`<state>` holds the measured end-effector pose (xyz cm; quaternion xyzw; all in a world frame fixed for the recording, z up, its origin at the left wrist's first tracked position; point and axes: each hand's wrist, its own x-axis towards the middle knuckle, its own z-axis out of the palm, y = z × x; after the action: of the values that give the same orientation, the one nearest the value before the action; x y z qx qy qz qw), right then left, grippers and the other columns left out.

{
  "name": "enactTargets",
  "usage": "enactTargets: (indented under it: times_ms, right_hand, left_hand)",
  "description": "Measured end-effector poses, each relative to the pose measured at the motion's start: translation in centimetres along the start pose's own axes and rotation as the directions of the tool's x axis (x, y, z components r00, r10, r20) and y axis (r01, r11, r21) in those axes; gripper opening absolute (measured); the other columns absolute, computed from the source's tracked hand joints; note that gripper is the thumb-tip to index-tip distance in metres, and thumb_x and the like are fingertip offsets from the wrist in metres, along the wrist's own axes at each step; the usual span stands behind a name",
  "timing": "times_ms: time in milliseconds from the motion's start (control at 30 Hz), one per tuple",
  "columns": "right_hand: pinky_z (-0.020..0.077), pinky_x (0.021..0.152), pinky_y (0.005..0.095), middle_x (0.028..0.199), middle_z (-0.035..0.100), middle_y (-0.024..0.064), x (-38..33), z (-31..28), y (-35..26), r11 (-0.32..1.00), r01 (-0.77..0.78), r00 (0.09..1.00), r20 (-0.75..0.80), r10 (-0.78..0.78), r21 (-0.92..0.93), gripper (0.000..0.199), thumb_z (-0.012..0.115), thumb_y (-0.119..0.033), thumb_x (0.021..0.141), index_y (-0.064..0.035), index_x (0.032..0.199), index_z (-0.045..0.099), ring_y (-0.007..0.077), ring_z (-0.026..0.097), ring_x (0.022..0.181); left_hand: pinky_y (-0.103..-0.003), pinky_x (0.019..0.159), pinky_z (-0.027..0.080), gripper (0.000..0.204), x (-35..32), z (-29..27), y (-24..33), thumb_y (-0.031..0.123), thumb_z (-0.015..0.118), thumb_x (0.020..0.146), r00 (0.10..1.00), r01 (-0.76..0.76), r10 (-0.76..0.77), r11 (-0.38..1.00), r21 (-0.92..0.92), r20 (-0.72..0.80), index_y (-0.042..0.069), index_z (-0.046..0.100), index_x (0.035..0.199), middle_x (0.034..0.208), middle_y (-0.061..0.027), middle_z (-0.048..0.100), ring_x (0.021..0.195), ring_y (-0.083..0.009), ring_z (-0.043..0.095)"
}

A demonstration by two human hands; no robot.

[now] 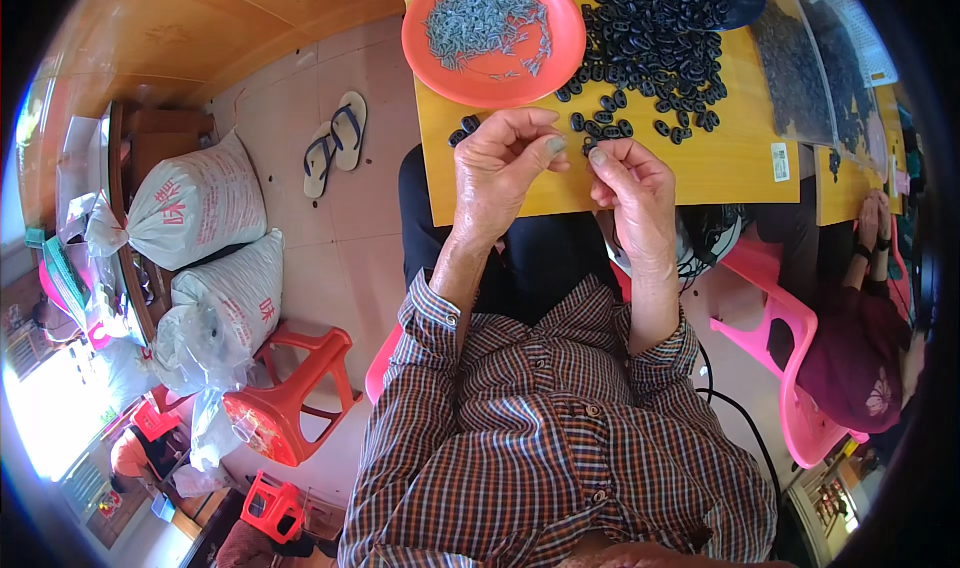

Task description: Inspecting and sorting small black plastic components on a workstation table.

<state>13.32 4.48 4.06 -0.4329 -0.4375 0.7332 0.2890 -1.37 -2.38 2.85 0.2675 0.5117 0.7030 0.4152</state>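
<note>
Black pc (588,147) at R grip's (637,180) tip, nr L grip (498,168)

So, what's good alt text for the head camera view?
A person's left hand and right hand, both curled, hover close together over a yellow table. Beyond lie a red plate of small grey pins and a pile of black oval pieces.

The head view looked steeply down from the wearer's forehead, over the checked shirt (570,418) at lower centre. Near at hand above it lay the left hand (510,168) and right hand (632,178); its wide fisheye sweep reached the yellow table (725,176) up top and tiled floor (370,218) at left.
</note>
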Motion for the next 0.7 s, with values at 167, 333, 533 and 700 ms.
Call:
enactTargets:
  times_ms: [167, 333, 533, 700]
  right_hand:
    - [0.0376, 0.052, 0.0151, 0.076, 0.061, -0.0014, -0.40, 0.44, -0.15, 1.000, 0.022, 1.000, 0.020, -0.022, 0.002, 0.013, 0.067, -0.016, 0.086, -0.0038, 0.091, 0.064, 0.0029, 0.051, 0.057]
    - [0.0380, 0.053, 0.0153, 0.076, 0.061, -0.0013, -0.59, 0.56, -0.06, 1.000, 0.026, 0.999, 0.033, -0.026, -0.004, 0.013, 0.067, -0.015, 0.087, -0.0035, 0.091, 0.064, 0.0030, 0.051, 0.057]
    - [0.0381, 0.053, 0.0162, 0.075, 0.061, -0.0007, -0.72, 0.64, 0.07, 0.999, 0.042, 0.998, 0.053, -0.042, 0.007, 0.013, 0.066, -0.015, 0.087, -0.0028, 0.090, 0.063, 0.0035, 0.050, 0.057]
    - [0.0376, 0.053, 0.0162, 0.075, 0.060, -0.0007, -0.84, 0.84, -0.06, 0.999, 0.036, 0.997, 0.071, -0.035, -0.007, 0.013, 0.066, -0.014, 0.087, -0.0020, 0.090, 0.063, 0.0037, 0.050, 0.058]
  left_hand:
    - [-0.030, 0.074, 0.057, 0.017, -0.55, -0.20, -0.71, -0.008, 0.061, 0.084, 0.997, 0.065, -0.061, 0.992, -0.107, 0.047, -0.005, 0.060, 0.101, 0.091, -0.0129, 0.067, 0.079, -0.0198, 0.067]
    - [-0.030, 0.075, 0.057, 0.017, -0.80, -0.17, -0.51, -0.008, 0.061, 0.084, 0.997, 0.063, -0.058, 0.993, -0.104, 0.048, -0.005, 0.061, 0.100, 0.091, -0.0126, 0.067, 0.079, -0.0188, 0.067]
    - [-0.030, 0.075, 0.056, 0.017, -0.97, -0.26, -0.45, -0.009, 0.061, 0.083, 0.997, 0.062, -0.059, 0.996, -0.066, 0.047, -0.005, 0.061, 0.099, 0.090, -0.0116, 0.066, 0.079, -0.0174, 0.067]
    - [-0.030, 0.075, 0.056, 0.017, -1.02, -0.37, -0.44, -0.010, 0.061, 0.083, 0.997, 0.068, -0.066, 0.996, -0.052, 0.044, -0.004, 0.061, 0.099, 0.089, -0.0110, 0.066, 0.078, -0.0168, 0.066]
